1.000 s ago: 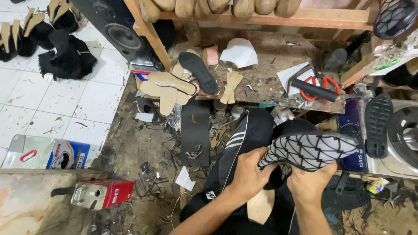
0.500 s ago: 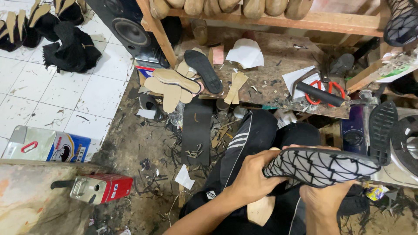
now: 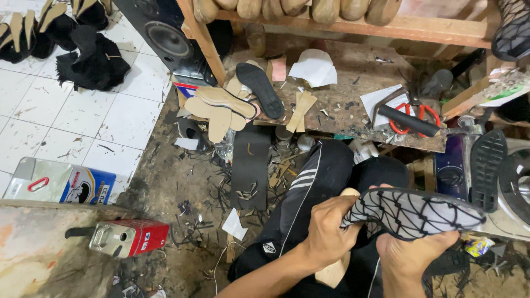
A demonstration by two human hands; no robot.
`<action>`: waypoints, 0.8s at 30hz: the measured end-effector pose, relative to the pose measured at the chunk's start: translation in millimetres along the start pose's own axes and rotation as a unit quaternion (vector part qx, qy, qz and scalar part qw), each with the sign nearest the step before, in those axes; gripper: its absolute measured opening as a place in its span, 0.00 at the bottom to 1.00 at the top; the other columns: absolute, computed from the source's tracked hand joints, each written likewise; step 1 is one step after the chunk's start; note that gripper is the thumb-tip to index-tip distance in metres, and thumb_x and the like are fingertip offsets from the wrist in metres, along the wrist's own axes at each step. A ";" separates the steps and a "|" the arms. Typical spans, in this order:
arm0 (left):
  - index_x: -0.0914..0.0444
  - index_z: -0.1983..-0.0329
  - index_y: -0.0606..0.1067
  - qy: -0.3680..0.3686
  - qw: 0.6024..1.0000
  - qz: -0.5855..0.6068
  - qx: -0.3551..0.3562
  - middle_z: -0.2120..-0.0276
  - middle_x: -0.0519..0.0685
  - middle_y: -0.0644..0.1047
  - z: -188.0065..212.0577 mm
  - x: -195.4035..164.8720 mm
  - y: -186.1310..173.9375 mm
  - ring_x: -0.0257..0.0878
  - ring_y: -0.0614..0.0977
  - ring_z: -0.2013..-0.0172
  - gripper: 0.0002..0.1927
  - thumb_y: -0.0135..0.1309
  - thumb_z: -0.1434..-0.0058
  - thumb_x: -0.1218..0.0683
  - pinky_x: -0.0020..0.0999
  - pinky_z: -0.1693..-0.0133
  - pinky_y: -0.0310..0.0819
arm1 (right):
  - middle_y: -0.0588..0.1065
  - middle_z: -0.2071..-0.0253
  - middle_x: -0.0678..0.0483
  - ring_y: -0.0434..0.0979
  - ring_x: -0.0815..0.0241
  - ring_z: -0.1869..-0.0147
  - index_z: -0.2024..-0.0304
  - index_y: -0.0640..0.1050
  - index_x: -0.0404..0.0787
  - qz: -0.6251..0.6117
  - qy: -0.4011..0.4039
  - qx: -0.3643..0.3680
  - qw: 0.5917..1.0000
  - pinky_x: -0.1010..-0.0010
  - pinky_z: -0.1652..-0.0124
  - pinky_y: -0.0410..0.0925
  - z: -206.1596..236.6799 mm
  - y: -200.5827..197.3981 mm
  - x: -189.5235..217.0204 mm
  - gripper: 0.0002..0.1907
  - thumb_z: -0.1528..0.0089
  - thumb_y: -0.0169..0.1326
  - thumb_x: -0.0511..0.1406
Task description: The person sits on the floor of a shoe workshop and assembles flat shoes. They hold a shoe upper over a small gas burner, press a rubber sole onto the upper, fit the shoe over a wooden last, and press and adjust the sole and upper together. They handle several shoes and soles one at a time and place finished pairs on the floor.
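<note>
A shoe upper of black netting stretched over a pale wooden last [image 3: 415, 212] lies sole-side up over my lap. My left hand [image 3: 329, 228] grips its heel end, with the thumb on top. Under the toe half, my right hand [image 3: 409, 257] cups and holds it from below. Both hands sit over my black trousers with white stripes [image 3: 309, 187].
A low wooden bench [image 3: 337, 105] ahead carries a black insole [image 3: 260, 88], tan insoles [image 3: 221, 105], red-handled scissors [image 3: 406, 118] and paper scraps. A black rubber sole [image 3: 487, 165] rests on a machine at right. A red tin [image 3: 130, 237] and a glue can [image 3: 61, 182] sit left.
The lasted upper has turned flatter and swung right, sole side now facing up. My right hand has slid under its toe half; the left keeps the heel.
</note>
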State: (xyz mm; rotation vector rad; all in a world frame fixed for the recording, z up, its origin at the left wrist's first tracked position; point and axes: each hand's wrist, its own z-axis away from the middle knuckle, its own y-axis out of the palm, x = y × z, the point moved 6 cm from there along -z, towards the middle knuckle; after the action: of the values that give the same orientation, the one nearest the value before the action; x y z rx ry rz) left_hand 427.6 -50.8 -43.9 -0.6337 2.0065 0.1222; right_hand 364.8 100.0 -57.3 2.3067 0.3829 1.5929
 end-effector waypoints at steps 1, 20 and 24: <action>0.72 0.54 0.76 -0.007 1.000 -0.007 0.008 0.56 0.61 0.81 1.7 -3.2 -0.7 0.57 0.85 0.53 0.18 0.64 0.48 0.64 0.43 0.50 0.80 | 0.77 0.57 0.41 0.82 0.51 0.57 0.50 0.72 0.27 0.003 0.012 -0.006 1.000 0.56 0.51 0.79 -1.7 -6.8 -3.4 0.10 0.31 0.57 0.20; 0.57 0.23 0.49 -0.425 0.731 0.533 -0.003 0.32 0.52 0.65 -13.5 112.7 4.7 0.44 0.71 0.36 0.43 0.32 0.33 0.29 0.45 0.36 0.66 | 0.73 0.39 0.49 0.64 0.43 0.33 0.44 0.75 0.43 0.541 -0.249 0.319 0.737 0.54 0.40 0.53 33.4 100.7 76.5 0.36 0.51 0.66 0.50; 0.61 0.24 0.55 -0.454 0.712 0.535 0.010 0.34 0.53 0.69 -36.3 106.9 -1.9 0.45 0.73 0.38 0.45 0.29 0.32 0.27 0.47 0.38 0.69 | 0.76 0.53 0.58 0.69 0.52 0.47 0.50 0.79 0.42 0.584 -0.199 0.371 0.694 0.54 0.49 0.54 46.1 82.7 44.0 0.23 0.47 0.64 0.41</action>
State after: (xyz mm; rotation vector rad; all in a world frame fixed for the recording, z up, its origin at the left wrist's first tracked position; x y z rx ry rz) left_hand 359.7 -105.8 -115.4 0.6329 1.1235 0.9132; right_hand 426.6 36.6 -2.1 3.8435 -0.9636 1.2759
